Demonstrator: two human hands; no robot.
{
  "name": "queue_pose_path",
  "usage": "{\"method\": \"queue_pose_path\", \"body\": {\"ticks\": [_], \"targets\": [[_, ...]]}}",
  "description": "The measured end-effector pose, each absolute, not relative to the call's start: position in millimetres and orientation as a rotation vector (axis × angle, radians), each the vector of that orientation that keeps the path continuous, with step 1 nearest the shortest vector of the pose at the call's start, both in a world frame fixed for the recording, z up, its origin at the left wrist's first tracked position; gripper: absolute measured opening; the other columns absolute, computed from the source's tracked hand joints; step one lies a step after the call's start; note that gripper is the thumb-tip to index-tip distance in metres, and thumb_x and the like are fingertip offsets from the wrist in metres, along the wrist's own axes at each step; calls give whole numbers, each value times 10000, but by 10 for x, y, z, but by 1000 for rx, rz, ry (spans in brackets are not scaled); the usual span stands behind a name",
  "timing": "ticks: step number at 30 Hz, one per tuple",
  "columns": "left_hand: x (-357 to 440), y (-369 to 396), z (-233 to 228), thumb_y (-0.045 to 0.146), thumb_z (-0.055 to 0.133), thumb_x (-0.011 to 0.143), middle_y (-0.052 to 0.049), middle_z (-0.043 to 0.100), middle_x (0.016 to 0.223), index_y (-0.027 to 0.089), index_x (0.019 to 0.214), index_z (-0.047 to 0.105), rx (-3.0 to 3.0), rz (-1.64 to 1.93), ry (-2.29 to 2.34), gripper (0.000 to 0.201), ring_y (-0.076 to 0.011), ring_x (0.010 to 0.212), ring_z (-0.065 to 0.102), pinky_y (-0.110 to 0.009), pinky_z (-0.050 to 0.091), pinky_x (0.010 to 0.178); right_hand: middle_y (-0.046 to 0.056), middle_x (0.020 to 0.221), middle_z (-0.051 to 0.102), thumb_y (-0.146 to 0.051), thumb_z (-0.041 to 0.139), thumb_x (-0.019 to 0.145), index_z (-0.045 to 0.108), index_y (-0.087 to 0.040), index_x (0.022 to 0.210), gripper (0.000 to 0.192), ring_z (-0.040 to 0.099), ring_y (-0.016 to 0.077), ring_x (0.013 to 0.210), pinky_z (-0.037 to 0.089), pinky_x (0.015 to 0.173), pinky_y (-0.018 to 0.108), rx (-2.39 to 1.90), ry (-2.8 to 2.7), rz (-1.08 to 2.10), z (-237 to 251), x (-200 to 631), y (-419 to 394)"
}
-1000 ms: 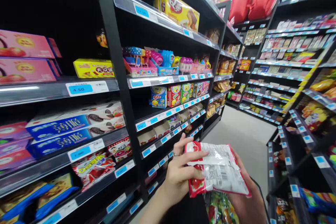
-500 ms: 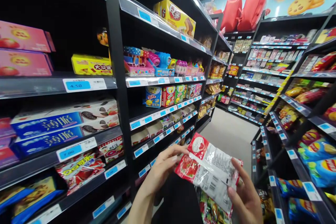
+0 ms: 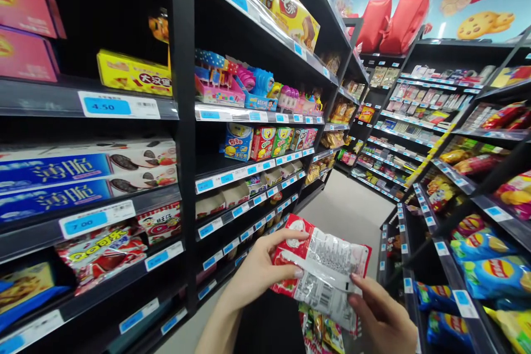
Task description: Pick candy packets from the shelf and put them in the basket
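One bare left hand and right hand pinch a rectangular red-and-white plastic packet beside black shelves.

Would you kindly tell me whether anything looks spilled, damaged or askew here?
Nothing looks plainly spilled or damaged. The packet in the left hand and right hand shows creases but no visible tear. Slightly askew: the red candy bag lies aslant at the lower-left shelf's front edge.

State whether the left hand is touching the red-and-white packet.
Touching. The head view shows the thumb and a finger of the left hand lying across the face of the red-and-white packet, at its red end.
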State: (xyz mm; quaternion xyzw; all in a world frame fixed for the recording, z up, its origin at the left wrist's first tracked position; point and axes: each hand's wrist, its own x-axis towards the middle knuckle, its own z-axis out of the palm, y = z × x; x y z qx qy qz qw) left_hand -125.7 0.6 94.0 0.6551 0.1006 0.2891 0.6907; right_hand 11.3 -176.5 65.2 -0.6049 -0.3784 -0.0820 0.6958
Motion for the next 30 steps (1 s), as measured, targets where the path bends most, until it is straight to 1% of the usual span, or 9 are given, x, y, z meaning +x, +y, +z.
{"method": "queue_pose_path", "body": {"ticks": [3, 5, 9, 11, 17, 22, 24, 27, 30], "targets": [[-1259, -17, 975, 138, 766, 629, 8, 741, 855, 229, 942, 757, 1557, 751, 229, 326, -159, 756, 634, -221, 472, 700, 12, 834, 750, -323, 742, 746, 766, -297, 815, 77, 691, 164, 721, 530, 663, 207, -1338, -872, -332, 693, 66, -1724], [-1252, -33, 998, 122, 758, 625, 2, 753, 797, 229, 848, 781, 1612, 820, 223, 249, -165, 728, 646, -224, 471, 680, 7, 815, 748, -311, 720, 765, 760, -289, 777, 48, 687, 160, 703, 520, 652, 212, -1348, -841, -402, 711, 20, -1695], [-1245, -74, 1040, 131, 754, 634, 9, 727, 626, 231, 695, 783, 1699, 891, 230, 121, -137, 571, 610, -219, 437, 573, 8, 739, 723, -367, 718, 763, 724, -248, 707, 131, 658, 147, 621, 492, 584, 202, -1388, -713, -461, 714, -39, -1663], [-1257, -102, 1065, 131, 741, 653, 17, 715, 599, 227, 651, 768, 1743, 897, 267, 100, -128, 553, 595, -220, 423, 576, 5, 724, 705, -423, 704, 771, 697, -237, 696, 202, 638, 136, 603, 476, 578, 196, -1394, -688, -455, 721, -52, -1657], [-1333, -209, 1156, 213, 691, 730, 7, 711, 665, 190, 627, 707, 1781, 855, 388, 107, -145, 636, 601, -238, 405, 641, 0, 744, 677, -514, 665, 783, 641, -213, 681, 319, 608, 113, 625, 438, 602, 171, -1419, -722, -403, 765, -75, -1645], [-1319, -280, 1188, 251, 673, 741, 4, 658, 640, 157, 618, 643, 1641, 792, 425, 158, -124, 602, 524, -227, 367, 592, -10, 682, 644, -526, 674, 760, 609, -189, 654, 360, 554, 92, 544, 416, 521, 164, -1430, -637, -360, 758, -103, -1635], [-1289, -301, 1186, 248, 693, 716, 7, 637, 650, 154, 608, 609, 1571, 811, 439, 166, -124, 619, 512, -223, 366, 597, -21, 671, 645, -504, 705, 738, 606, -189, 666, 338, 549, 80, 526, 421, 507, 150, -1378, -585, -338, 784, -135, -1615], [-1242, -334, 1177, 209, 708, 691, 34, 575, 635, 165, 608, 521, 1454, 856, 432, 209, -110, 620, 481, -207, 365, 593, -56, 637, 653, -414, 776, 691, 527, -205, 656, 327, 557, 66, 491, 438, 480, 127, -1214, -487, -316, 854, -194, -1577], [-1217, -367, 1166, 208, 688, 725, 54, 554, 650, 190, 691, 462, 1306, 824, 348, 229, -101, 604, 475, -194, 377, 565, -71, 596, 647, -396, 804, 662, 515, -198, 650, 350, 518, 35, 421, 410, 430, 99, -1178, -443, -315, 903, -223, -1566]]}}
